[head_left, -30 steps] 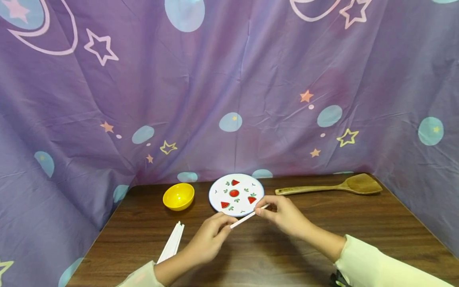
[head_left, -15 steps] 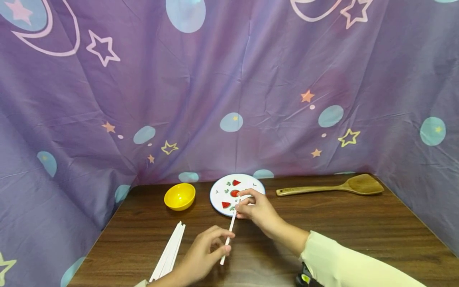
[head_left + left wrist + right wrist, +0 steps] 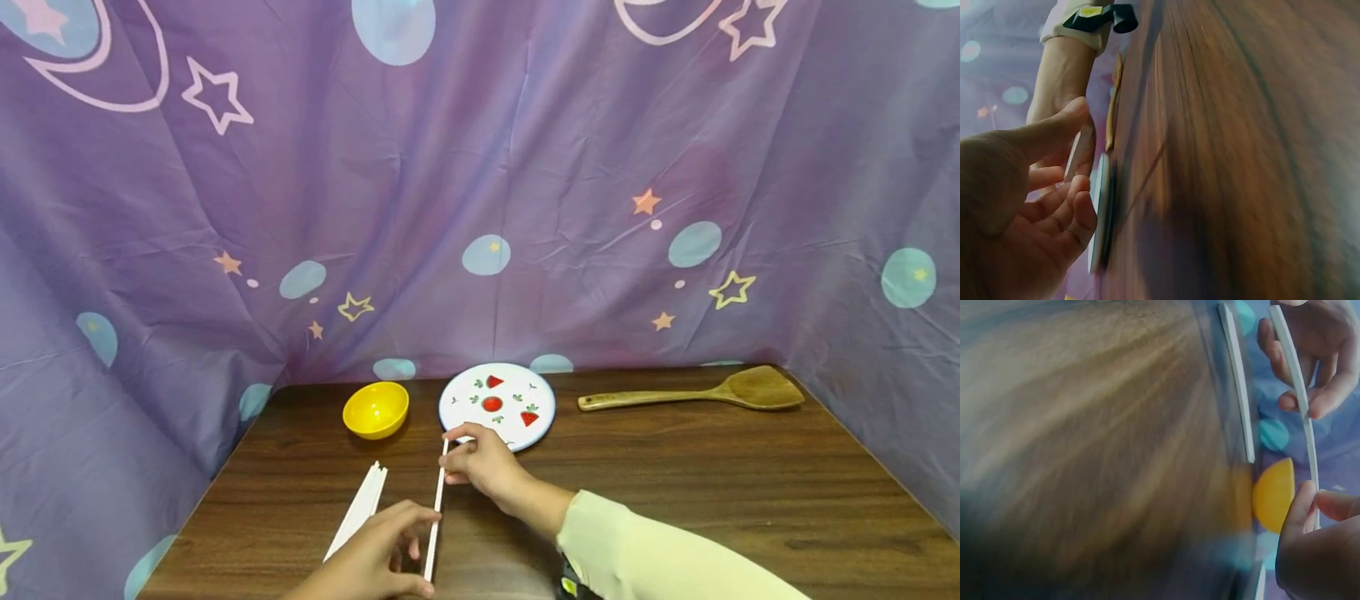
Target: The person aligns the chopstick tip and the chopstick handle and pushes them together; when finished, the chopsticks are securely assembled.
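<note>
A thin white stick [image 3: 439,492], like a chopstick, slants above the table between both hands. My right hand [image 3: 487,468] pinches its far end between thumb and fingers, just in front of the plate. Nearer the front edge, my left hand [image 3: 371,550] has its index fingertip on the stick and its thumb by the near end. In the right wrist view the stick [image 3: 1297,381] runs from the left hand [image 3: 1329,362] down to the right fingers. Left of the hands lies a bunch of similar white sticks [image 3: 360,510], partly hidden by the left hand.
A yellow bowl [image 3: 375,410] stands at the back left. The white plate [image 3: 516,377] with watermelon pictures sits at the back middle. To its right lies a wooden spatula [image 3: 761,388]. A purple patterned curtain [image 3: 555,208] hangs behind the wooden table [image 3: 675,483].
Both hands have moved left and the stick with them. It has turned from lying nearly crosswise to pointing away from me. The left hand has also come nearer the front edge.
</note>
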Tool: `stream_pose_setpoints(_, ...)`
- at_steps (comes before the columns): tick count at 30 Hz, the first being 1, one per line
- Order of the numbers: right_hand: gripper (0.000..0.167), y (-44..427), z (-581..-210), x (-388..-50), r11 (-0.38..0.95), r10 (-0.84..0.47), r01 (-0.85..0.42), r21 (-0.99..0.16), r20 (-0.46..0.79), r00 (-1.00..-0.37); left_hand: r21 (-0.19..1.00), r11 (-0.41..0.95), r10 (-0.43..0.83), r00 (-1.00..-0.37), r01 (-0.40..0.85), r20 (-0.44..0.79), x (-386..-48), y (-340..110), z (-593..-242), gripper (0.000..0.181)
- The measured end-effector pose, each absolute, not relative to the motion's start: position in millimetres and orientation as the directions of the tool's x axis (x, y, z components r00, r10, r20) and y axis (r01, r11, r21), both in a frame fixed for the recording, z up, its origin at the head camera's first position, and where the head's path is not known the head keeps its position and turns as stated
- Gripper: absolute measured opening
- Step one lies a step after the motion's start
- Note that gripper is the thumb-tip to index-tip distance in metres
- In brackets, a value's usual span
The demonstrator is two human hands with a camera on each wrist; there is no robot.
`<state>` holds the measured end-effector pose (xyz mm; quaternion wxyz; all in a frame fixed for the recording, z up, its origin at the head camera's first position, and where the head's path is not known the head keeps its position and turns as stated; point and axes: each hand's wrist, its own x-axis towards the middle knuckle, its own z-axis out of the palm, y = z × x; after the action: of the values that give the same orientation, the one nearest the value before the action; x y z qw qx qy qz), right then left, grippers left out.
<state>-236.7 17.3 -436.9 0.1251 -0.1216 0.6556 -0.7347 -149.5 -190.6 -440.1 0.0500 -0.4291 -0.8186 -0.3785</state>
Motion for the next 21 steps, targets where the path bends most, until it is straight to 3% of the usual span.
stream_pose_setpoints(5, 0.037, -4, -444, -234, -0.107, -0.348, 0.072, -0.992, -0.030, -0.937, 0.485, 0.371, 0.695, -0.583, 0.792, 0.420, -151, -211, -451, 0.064)
stream_pose_setpoints(13, 0.037, -31, -458, -232, 0.042, -0.370, 0.003, -0.999, -0.018, -0.929, 0.122, 0.443, 0.754, -0.443, 0.888, 0.485, -162, -248, -480, 0.059)
stream_pose_setpoints(21, 0.037, -48, -459, -241, 0.329, -0.421, -0.257, -0.909, 0.103, -0.901, -0.083, 0.575, 0.757, -0.491, 0.814, 0.432, -147, -253, -462, 0.057)
